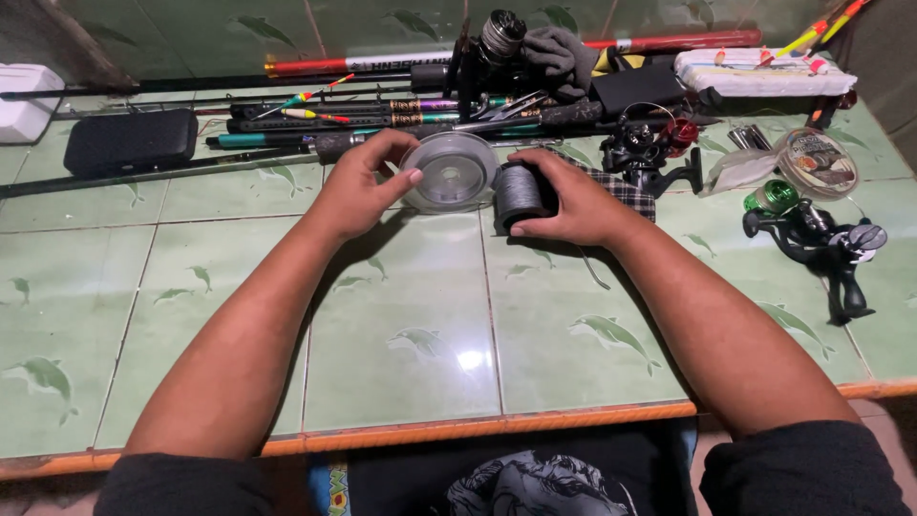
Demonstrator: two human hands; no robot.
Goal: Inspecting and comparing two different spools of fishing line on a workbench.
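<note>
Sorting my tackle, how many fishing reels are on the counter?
3: a black reel at right, a black-and-red reel mid-back, a silver-spooled reel behind; more may be hidden.

Both bare forearms are stretched forward and angled inward, the wrists held low. The left hand (361,184) is cupped, its fingers curled and the thumb extended toward the right. The right hand (571,199) is curled closed, knuckles turned upward, just beside the left.

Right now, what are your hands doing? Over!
Left hand grip on clear line spool. Right hand grip on grey line spool. Rods and reel close by.
</note>
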